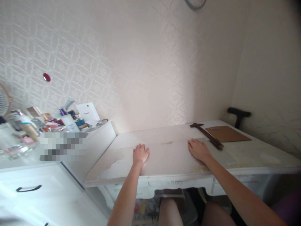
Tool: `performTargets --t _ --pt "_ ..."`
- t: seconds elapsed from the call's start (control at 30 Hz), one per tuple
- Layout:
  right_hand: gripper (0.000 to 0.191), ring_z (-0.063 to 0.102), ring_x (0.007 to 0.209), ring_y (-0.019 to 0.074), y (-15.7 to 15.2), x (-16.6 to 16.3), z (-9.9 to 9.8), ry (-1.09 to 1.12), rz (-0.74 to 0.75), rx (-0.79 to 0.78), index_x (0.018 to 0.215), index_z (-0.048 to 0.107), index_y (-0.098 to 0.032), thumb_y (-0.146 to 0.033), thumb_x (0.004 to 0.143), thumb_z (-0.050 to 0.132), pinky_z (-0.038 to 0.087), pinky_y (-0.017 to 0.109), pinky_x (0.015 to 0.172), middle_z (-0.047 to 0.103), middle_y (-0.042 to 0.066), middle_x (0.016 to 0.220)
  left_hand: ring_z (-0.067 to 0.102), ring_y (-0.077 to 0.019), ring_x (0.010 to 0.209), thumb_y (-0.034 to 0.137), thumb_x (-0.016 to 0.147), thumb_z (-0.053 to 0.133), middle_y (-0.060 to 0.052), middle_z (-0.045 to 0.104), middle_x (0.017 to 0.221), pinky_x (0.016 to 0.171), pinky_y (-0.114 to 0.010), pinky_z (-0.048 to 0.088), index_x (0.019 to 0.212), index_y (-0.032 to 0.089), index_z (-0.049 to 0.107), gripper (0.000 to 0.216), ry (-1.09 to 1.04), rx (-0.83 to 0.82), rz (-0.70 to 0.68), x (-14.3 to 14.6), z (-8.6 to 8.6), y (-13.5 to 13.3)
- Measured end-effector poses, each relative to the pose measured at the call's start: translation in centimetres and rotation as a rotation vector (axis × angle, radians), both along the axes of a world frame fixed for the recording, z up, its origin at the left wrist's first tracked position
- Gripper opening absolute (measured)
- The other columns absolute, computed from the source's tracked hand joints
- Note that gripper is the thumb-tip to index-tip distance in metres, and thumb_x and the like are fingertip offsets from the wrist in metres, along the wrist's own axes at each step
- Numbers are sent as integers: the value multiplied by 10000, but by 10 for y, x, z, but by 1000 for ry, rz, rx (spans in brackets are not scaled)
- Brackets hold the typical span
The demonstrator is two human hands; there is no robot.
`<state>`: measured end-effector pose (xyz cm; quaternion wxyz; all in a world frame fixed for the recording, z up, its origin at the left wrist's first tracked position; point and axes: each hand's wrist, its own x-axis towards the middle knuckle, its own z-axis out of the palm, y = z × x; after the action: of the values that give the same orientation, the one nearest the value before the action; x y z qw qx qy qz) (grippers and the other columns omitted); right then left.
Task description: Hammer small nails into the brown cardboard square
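Observation:
My left hand (140, 154) lies palm down on the worn white desk (162, 153), its fingers stretched out and nothing held. Farther right, my right hand (199, 150) also rests flat on the desktop, fingers extended and empty. Just beyond it lies a hammer (208, 134) with a dark head toward the wall and a wooden handle whose end points back at me. The hammer is nearest to my right hand, apart from it. Behind the hammer sits a brown clipboard (227, 133), its flat face up.
On the left, a white cabinet (23, 179) carries crowded bottles and jars, including a white bottle (70, 123), and a white box (88, 113). A black crutch-like handle (239, 113) rises behind the desk's right back edge. My knees are under the desk.

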<state>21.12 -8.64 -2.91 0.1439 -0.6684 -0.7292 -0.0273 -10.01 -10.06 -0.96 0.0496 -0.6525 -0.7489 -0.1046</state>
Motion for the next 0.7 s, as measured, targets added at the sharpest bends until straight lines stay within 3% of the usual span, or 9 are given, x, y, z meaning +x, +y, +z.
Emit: performTargets --t 0.3,0.43,0.57,0.7 --pt "425 434 1233 294 0 0 0 13 23 12 1194 582 -128 -257 903 301 299 502 1008 513 165 1321 387 -250 1284 388 905 333 -146 454 1373 1051 -412 278 1264 151 512 466 7 -10 -4 2 5 -3" --pt "403 473 1206 245 2 9 9 27 71 32 1194 590 -147 -265 887 356 332 401 1007 523 145 1317 396 -262 1278 378 907 334 -150 444 1380 1047 -430 286 1272 149 506 464 24 -13 -1 5 8 -6" --pt "439 494 1173 245 14 47 36 75 59 114 1271 524 -131 -279 887 372 366 353 963 530 156 1302 401 -275 1274 370 909 329 -157 448 1376 1039 -438 300 1279 134 502 471 46 -11 -5 5 9 -7" --pt "436 543 1069 317 27 111 56 135 -181 185 1175 586 -91 -363 846 492 398 404 856 619 234 1080 392 -272 1285 367 909 328 -161 431 1389 1039 -429 305 1279 123 501 476 62 -32 -11 3 8 -5"
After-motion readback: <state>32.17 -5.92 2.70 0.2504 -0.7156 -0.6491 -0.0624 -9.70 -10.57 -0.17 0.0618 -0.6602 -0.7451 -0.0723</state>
